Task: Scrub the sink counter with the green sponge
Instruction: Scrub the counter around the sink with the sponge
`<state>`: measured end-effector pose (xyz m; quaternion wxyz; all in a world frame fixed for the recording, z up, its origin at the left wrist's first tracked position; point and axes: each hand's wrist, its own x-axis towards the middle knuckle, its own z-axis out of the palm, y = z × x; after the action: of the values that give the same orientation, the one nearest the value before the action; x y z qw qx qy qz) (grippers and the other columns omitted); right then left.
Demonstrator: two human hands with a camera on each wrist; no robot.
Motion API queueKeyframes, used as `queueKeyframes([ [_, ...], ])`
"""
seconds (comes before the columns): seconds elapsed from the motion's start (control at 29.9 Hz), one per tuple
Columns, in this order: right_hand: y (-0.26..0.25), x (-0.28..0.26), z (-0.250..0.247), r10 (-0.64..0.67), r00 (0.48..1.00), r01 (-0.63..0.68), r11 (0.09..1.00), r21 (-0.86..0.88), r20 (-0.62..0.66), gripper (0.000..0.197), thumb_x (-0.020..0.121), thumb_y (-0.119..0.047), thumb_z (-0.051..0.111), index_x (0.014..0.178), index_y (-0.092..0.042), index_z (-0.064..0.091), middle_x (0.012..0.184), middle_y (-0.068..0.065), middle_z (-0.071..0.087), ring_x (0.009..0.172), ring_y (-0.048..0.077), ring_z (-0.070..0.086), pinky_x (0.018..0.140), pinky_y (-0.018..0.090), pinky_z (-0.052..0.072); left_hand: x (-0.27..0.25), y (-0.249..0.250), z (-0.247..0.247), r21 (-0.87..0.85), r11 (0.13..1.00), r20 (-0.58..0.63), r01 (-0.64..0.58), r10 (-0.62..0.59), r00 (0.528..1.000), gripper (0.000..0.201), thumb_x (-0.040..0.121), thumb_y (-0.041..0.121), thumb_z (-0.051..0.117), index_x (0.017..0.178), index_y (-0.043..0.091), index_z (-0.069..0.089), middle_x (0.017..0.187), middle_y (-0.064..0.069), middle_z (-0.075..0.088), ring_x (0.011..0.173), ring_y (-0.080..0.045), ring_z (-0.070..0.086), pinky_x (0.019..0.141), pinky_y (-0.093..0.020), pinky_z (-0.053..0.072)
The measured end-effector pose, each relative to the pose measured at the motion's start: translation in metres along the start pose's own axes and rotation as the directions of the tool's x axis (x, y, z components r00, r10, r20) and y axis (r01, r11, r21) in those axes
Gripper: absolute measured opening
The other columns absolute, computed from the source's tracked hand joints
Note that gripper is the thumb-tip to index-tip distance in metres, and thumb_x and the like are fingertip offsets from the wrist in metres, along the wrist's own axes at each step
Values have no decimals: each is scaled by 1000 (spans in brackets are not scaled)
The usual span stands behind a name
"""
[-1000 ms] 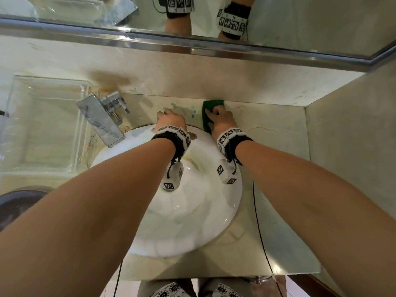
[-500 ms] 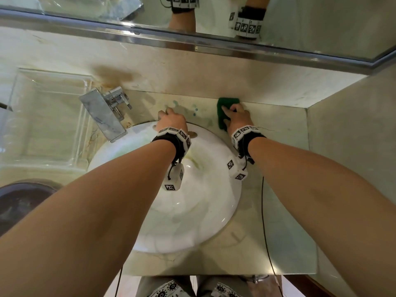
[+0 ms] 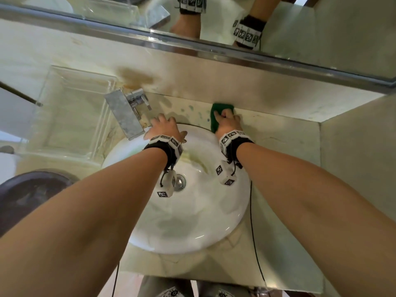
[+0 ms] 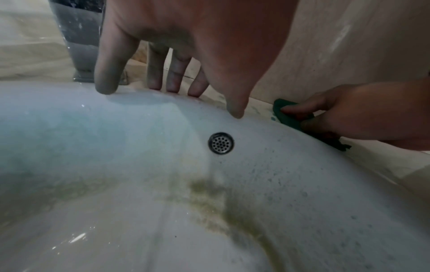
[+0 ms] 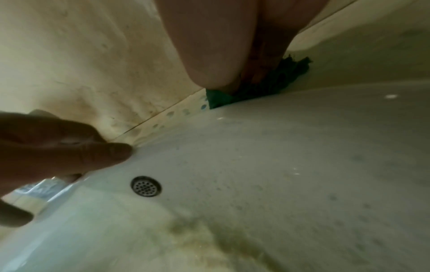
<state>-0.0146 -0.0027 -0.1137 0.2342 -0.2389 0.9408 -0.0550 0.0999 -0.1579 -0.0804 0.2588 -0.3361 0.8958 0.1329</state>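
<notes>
The green sponge point(image 3: 221, 107) lies on the beige counter point(image 3: 278, 133) behind the white basin point(image 3: 235, 211), tight against the back wall. My right hand point(image 3: 227, 122) grips it, fingers on top and thumb at its near edge. In the left wrist view the sponge point(image 4: 287, 118) sits under those fingers point(image 4: 300, 109). The right wrist view has the sponge point(image 5: 274, 82) mostly covered by my right hand point(image 5: 221, 55). My left hand point(image 3: 165, 126) rests open on the basin's back rim beside the tap, with straight fingers point(image 4: 177, 79) touching the rim.
A chrome tap point(image 3: 125, 113) stands left of my left hand. Left of it is a clear tray point(image 3: 70, 116), with a dark bin point(image 3: 32, 196) below. A mirror point(image 3: 300, 28) runs along the back and a wall point(image 3: 360, 168) closes the right. Blue-green drops point(image 3: 190, 109) dot the counter.
My right hand slid the sponge to the right along the back wall, then back left toward the basin. The left hand stayed on the rim.
</notes>
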Motion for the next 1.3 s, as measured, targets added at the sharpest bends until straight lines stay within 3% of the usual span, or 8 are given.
queueKeyframes([
  [0.3,-54,24,2,-176,983,178,983,-47,44,71,85,-8,53,149,-26,28,139,6,28,127,35,28,112,36,31,5,4,-5,-31,999,13,22,-22,1000,68,85,60,58,139,22,40,142,-10,33,134,-37,24,92,-68,42],
  [0.5,-68,33,2,-308,949,311,950,-37,70,70,84,-7,54,147,-28,32,140,5,30,129,33,26,114,29,25,6,3,-7,-60,998,28,27,-26,999,68,85,58,59,139,22,40,144,-9,31,137,-38,20,93,-67,41],
  [0.64,-65,34,3,-279,957,282,959,-29,80,72,84,-4,54,146,-33,32,141,2,28,130,30,25,111,29,28,2,2,-1,-76,996,-7,38,-39,999,67,84,59,60,138,22,42,143,-8,31,136,-35,22,93,-64,39],
  [0.84,-57,28,8,-197,980,198,980,-3,25,66,86,-6,49,146,-33,36,137,4,32,120,32,31,104,30,34,-11,-20,13,-62,998,-47,-33,30,998,72,82,62,59,138,22,41,147,-8,29,137,-32,26,106,-57,32],
  [0.97,-63,26,6,-140,989,143,988,-61,52,66,87,-9,49,147,-31,32,139,6,30,126,34,27,108,35,32,-26,-52,18,-73,997,-56,28,-32,998,61,88,54,55,139,29,32,145,-8,33,129,-33,39,99,-52,36],
  [1.1,-79,23,7,-65,994,73,994,-84,90,69,86,-10,49,148,-32,29,142,5,25,132,35,22,112,43,31,-29,-90,19,-76,995,-68,72,-77,995,53,90,55,51,137,34,36,144,-4,39,129,-32,32,92,-51,43],
  [1.2,-88,24,9,-87,991,97,991,-90,103,70,85,-8,49,149,-31,28,142,5,26,133,36,21,114,42,28,-28,-110,18,1,996,-105,92,-91,990,52,91,55,50,133,25,50,137,-10,40,127,-35,36,92,-48,46],
  [1.3,-96,28,6,-120,986,130,988,-81,117,72,84,-5,51,148,-30,30,141,6,28,133,35,23,115,39,27,-27,-121,16,72,994,-118,78,-70,991,52,95,51,49,134,17,51,135,-12,43,124,-35,43,92,-43,44],
])
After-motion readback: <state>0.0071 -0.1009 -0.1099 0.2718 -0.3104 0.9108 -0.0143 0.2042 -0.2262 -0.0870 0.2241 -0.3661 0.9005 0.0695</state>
